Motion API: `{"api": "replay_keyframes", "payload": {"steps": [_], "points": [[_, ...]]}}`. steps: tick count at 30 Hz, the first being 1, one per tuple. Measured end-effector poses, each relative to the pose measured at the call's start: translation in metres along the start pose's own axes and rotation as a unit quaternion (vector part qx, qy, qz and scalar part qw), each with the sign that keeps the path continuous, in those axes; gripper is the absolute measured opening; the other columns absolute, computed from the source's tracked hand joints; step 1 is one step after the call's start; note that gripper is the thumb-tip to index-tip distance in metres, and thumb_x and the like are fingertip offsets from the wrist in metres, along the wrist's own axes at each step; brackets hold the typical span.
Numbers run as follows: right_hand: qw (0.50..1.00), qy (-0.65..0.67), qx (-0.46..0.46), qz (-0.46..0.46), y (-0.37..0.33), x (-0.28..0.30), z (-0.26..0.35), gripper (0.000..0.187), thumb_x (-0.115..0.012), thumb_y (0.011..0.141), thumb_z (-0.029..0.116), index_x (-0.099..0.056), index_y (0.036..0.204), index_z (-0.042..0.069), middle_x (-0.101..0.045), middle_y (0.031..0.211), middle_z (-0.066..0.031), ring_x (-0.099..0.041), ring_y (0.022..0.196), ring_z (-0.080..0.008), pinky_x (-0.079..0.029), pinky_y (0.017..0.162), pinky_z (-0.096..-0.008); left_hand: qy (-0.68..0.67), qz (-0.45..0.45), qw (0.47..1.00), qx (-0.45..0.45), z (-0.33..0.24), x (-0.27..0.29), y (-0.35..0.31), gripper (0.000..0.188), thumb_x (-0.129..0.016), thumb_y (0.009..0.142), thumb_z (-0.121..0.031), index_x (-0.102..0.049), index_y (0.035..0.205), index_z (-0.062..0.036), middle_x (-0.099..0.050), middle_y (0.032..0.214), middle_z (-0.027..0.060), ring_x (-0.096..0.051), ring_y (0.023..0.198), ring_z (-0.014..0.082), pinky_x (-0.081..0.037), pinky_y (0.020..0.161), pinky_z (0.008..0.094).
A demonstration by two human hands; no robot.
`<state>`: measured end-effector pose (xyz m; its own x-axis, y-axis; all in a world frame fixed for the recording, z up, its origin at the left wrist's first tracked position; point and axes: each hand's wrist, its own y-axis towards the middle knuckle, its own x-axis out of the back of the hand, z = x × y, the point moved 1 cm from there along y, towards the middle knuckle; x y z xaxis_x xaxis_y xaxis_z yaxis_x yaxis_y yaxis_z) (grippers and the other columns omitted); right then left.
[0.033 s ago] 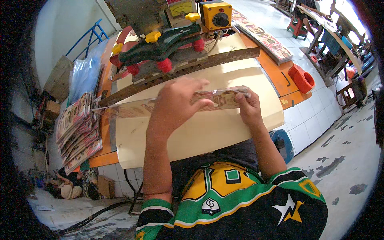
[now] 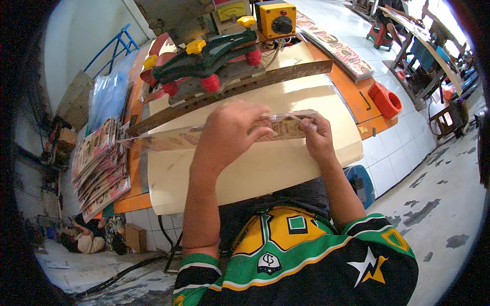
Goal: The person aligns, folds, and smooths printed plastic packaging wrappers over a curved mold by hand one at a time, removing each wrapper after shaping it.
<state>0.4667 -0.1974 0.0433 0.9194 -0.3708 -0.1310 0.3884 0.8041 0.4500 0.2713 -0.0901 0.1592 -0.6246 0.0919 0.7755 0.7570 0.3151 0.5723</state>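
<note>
A long, narrow printed plastic packaging sleeve (image 2: 289, 127) extends across the cream sheet, standing partly on edge. At its right end, my right hand (image 2: 318, 133) pinches it between thumb and fingers. My left hand (image 2: 227, 133) is over the middle of the sleeve and hides part of it. Its thumb and bent fingers are apart, with a stretch of the sleeve showing between them. Whether the palm touches the plastic is hidden. Beneath both hands spreads the cream sheet (image 2: 255, 173) covering the work surface.
Behind my hands runs a metal bar (image 2: 229, 96) under a dark green clamp frame (image 2: 209, 58) with yellow knobs. A yellow control box (image 2: 275, 19) stands behind it. Stacked printed packages (image 2: 99, 163) lie left; more packages (image 2: 337, 47) and a red-orange ring-shaped holder (image 2: 385, 100) are right.
My left hand has shifted slightly to the right along the sleeve. My right hand keeps its pinch with hardly any movement.
</note>
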Motion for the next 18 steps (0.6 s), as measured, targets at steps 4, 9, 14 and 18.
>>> {"api": "replay_keyframes", "payload": {"steps": [4, 9, 14, 18], "points": [[0.999, 0.04, -0.006, 0.022, 0.0, -0.002, -0.003, 0.038, -0.061, 0.101, 0.034, -0.066, 0.117, -0.001, -0.069, 0.101, -0.0031, -0.055, 0.084, -0.0073, -0.045, 0.076, -0.0246, 0.001, 0.015, 1.0, 0.004, -0.005, -0.015, 0.001, 0.016, -0.073, 0.085, -0.02, -0.071, 0.09, -0.0047, -0.07, 0.085, 0.0151, -0.067, 0.079, 0.0346, -0.051, 0.072, 0.0453], [0.999, 0.028, -0.023, 0.022, -0.001, 0.0, -0.002, 0.031, -0.059, 0.102, 0.026, -0.068, 0.115, -0.002, -0.07, 0.103, -0.0062, -0.063, 0.097, -0.013, -0.05, 0.088, -0.0288, -0.007, -0.067, 0.997, 0.035, -0.015, -0.027, -0.003, 0.01, -0.069, 0.088, -0.015, -0.071, 0.087, -0.0052, -0.068, 0.079, 0.0141, -0.066, 0.076, 0.0335, -0.049, 0.069, 0.0451], [1.0, 0.006, -0.001, 0.0, 0.0, -0.008, 0.005, 0.033, -0.06, 0.102, 0.027, -0.068, 0.116, -0.001, -0.07, 0.103, -0.0066, -0.063, 0.096, -0.0136, -0.05, 0.088, -0.0292, 0.04, -0.162, 0.984, 0.055, -0.026, -0.04, -0.008, 0.011, -0.068, 0.089, -0.015, -0.07, 0.084, -0.0058, -0.067, 0.076, 0.0125, -0.064, 0.07, 0.0319, -0.045, 0.068, 0.042], [1.0, -0.024, 0.017, 0.011, 0.001, -0.006, 0.003, 0.034, -0.06, 0.102, 0.028, -0.068, 0.115, -0.002, -0.07, 0.103, -0.0077, -0.063, 0.096, -0.0144, -0.05, 0.088, -0.0301, 0.015, -0.216, 0.973, 0.076, -0.029, -0.043, -0.011, 0.01, -0.067, 0.089, -0.013, -0.069, 0.083, -0.0065, -0.067, 0.076, 0.0117, -0.063, 0.068, 0.0309, -0.043, 0.069, 0.0402]]}}
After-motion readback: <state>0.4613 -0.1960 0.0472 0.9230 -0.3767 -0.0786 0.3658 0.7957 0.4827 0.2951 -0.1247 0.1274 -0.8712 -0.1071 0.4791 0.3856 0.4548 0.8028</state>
